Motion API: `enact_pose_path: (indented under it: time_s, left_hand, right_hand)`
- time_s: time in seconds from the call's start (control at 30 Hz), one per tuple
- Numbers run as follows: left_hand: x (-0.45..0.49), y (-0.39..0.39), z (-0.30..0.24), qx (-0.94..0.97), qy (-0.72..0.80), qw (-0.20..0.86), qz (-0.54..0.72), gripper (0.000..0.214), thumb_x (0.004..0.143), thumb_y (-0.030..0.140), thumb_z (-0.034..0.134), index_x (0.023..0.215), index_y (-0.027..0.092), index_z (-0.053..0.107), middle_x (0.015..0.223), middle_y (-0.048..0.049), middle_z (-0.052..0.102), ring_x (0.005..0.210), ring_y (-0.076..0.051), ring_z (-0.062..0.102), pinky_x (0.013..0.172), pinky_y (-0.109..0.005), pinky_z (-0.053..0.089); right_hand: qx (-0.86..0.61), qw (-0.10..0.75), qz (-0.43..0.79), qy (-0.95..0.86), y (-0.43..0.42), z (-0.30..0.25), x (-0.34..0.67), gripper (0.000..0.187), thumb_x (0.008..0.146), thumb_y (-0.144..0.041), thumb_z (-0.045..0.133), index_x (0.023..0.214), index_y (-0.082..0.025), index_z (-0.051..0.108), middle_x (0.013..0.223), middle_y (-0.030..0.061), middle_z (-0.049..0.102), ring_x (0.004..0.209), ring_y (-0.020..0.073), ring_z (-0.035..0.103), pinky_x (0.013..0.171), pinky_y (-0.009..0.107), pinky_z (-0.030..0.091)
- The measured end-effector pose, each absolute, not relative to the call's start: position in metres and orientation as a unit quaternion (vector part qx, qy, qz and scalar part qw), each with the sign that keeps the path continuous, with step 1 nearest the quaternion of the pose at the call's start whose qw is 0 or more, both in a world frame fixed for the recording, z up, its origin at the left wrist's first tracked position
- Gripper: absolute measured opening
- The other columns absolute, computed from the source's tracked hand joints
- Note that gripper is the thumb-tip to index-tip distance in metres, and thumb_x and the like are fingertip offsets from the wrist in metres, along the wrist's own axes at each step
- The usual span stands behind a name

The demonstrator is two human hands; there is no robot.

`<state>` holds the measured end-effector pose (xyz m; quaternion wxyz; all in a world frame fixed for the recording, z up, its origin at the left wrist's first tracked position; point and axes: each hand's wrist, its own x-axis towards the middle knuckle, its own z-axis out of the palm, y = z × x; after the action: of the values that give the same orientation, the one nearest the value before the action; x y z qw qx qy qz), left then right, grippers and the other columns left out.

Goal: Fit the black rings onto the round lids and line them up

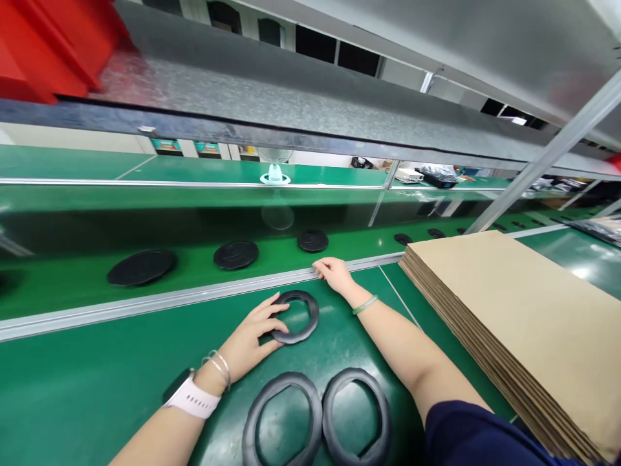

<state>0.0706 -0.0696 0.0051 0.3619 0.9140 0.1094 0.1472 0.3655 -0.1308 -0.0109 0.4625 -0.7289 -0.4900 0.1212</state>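
My left hand pinches the near left rim of a small black rubber ring lying on the green table. My right hand rests flat on the table with its fingertips on the metal rail beside the conveyor, holding nothing. Two larger black rings lie side by side close to me, between my forearms. Several black round discs sit spaced along the green conveyor belt beyond the rail.
A thick stack of brown cardboard sheets fills the table to the right. A grey metal shelf hangs overhead with a red bin at top left. A slanted metal post rises at right. A small fan stands beyond the belt.
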Motion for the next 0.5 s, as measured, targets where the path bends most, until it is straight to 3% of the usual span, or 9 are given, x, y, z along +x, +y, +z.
enact_pose_path:
  time_s: [0.07, 0.2, 0.33, 0.5]
  left_hand:
    - [0.071, -0.067, 0.004, 0.890, 0.146, 0.400, 0.160, 0.025, 0.087, 0.047, 0.060, 0.093, 0.026, 0.072, 0.139, -0.0064, 0.061, 0.145, -0.034, 0.036, 0.119, -0.056, 0.031]
    - [0.071, -0.063, 0.009, 0.769, 0.258, 0.551, 0.194, 0.049, 0.087, 0.063, 0.052, 0.104, 0.019, 0.065, 0.118, -0.0133, 0.072, 0.116, -0.033, 0.065, 0.108, -0.051, 0.047]
    - [0.071, -0.065, 0.018, 0.685, 0.311, 0.633, 0.184, 0.056, 0.080, 0.070, 0.059, 0.101, 0.018, 0.060, 0.104, -0.0140, 0.076, 0.102, -0.032, 0.071, 0.087, -0.045, 0.060]
    - [0.071, -0.066, 0.024, 0.685, 0.325, 0.631, 0.166, 0.061, 0.075, 0.073, 0.062, 0.101, 0.018, 0.061, 0.102, -0.0146, 0.076, 0.100, -0.032, 0.071, 0.087, -0.045, 0.059]
  right_hand:
    - [-0.768, 0.461, 0.046, -0.442, -0.134, -0.008, 0.394, 0.027, 0.092, -0.036, 0.053, 0.087, -0.019, 0.073, 0.084, 0.0051, 0.070, 0.081, 0.0185, 0.066, 0.082, 0.030, 0.052]
    - [-0.843, 0.427, -0.076, -0.318, -0.148, 0.000, 0.463, 0.032, 0.089, -0.019, 0.047, 0.111, -0.011, 0.069, 0.115, 0.0160, 0.064, 0.110, 0.0249, 0.058, 0.103, 0.036, 0.041]
    - [-0.893, 0.376, -0.120, -0.214, -0.162, 0.007, 0.518, 0.040, 0.087, -0.010, 0.044, 0.122, -0.007, 0.063, 0.127, 0.0227, 0.055, 0.122, 0.0293, 0.048, 0.106, 0.039, 0.035]
    - [-0.926, 0.332, -0.134, -0.118, -0.170, 0.010, 0.563, 0.038, 0.092, -0.012, 0.036, 0.118, -0.001, 0.062, 0.127, 0.0313, 0.050, 0.124, 0.0370, 0.043, 0.102, 0.049, 0.033]
